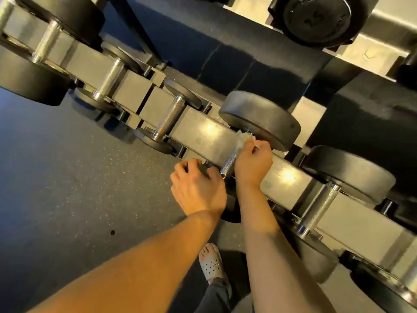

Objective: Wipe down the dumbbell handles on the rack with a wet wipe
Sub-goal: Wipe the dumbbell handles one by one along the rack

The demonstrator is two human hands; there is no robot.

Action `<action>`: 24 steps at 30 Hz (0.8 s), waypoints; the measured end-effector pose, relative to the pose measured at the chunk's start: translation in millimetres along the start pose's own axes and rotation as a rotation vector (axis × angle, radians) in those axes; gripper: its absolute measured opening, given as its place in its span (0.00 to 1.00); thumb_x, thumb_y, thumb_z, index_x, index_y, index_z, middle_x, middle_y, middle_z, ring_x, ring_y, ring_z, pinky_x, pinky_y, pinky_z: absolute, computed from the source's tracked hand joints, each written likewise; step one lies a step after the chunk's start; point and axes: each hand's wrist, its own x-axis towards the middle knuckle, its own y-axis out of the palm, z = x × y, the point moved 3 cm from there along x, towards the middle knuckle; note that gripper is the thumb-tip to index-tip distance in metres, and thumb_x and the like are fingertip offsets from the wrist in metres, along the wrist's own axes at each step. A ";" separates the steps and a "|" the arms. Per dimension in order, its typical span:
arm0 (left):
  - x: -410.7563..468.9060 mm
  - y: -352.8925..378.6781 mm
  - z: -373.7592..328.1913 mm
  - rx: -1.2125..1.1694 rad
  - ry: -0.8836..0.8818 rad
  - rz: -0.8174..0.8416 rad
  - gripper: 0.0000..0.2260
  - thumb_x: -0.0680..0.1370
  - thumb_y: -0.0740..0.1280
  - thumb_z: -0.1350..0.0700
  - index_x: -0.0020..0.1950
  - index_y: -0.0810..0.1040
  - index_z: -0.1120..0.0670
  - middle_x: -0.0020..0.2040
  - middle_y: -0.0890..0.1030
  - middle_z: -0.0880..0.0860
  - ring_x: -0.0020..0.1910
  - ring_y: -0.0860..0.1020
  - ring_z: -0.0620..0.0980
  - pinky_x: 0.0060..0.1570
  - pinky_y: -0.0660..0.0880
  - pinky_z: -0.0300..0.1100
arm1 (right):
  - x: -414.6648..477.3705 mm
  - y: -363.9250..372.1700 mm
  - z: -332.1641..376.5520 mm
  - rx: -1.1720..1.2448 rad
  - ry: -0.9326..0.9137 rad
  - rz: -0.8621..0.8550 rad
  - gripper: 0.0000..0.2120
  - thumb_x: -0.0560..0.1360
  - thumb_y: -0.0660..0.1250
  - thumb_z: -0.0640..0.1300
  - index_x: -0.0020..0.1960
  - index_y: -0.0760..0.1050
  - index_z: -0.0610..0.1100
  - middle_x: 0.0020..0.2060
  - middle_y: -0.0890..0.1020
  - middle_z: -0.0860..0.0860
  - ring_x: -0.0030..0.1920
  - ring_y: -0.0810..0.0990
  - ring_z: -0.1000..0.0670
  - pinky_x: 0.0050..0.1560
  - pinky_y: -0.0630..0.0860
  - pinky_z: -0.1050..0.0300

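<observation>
A row of black dumbbells with knurled steel handles lies across the grey rack rail (203, 129). My right hand (253, 162) grips a crumpled white wet wipe (242, 138) wrapped round the far end of one dumbbell handle (229, 163), close to its big far head (259, 118). My left hand (197, 188) grips the near head of the same dumbbell, which it mostly hides. Bare handles show on the neighbouring dumbbells to the left (168, 119) and to the right (319, 206).
An upper rack tier holds another black dumbbell (316, 19) at top right. Dark speckled rubber floor (79, 188) spreads to the left. A foot in a white clog (212, 264) stands below the rack. More dumbbells (47, 45) continue to the upper left.
</observation>
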 end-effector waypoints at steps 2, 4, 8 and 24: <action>0.9 1.1 2.3 0.005 0.007 0.009 0.12 0.79 0.63 0.49 0.60 0.78 0.51 0.61 0.73 0.53 0.60 0.69 0.54 0.60 0.70 0.51 | -0.1 1.0 -11.7 0.034 0.086 0.086 0.08 0.82 0.64 0.42 0.45 0.75 0.41 0.36 0.76 0.52 0.35 0.74 0.58 0.31 0.68 0.71; 2.2 1.7 3.2 0.016 0.005 0.011 0.12 0.79 0.63 0.49 0.59 0.78 0.51 0.61 0.73 0.53 0.60 0.69 0.54 0.60 0.70 0.52 | -1.0 -0.3 -17.1 0.031 0.161 0.161 0.11 0.82 0.64 0.41 0.40 0.72 0.45 0.33 0.75 0.52 0.32 0.73 0.56 0.32 0.68 0.65; 1.6 1.7 2.3 0.022 0.022 0.022 0.12 0.79 0.63 0.48 0.58 0.78 0.51 0.61 0.73 0.53 0.60 0.69 0.55 0.61 0.70 0.53 | 0.2 6.7 -7.0 0.115 0.117 0.037 0.14 0.82 0.63 0.39 0.38 0.68 0.46 0.33 0.74 0.51 0.33 0.72 0.56 0.32 0.68 0.65; 1.1 -0.3 0.7 -0.026 0.032 -0.002 0.22 0.72 0.50 0.40 0.50 0.77 0.50 0.58 0.72 0.52 0.59 0.68 0.54 0.59 0.68 0.52 | 36.1 3.5 -24.7 0.258 0.576 0.348 0.13 0.81 0.57 0.34 0.40 0.72 0.45 0.30 0.69 0.49 0.27 0.63 0.54 0.24 0.60 0.61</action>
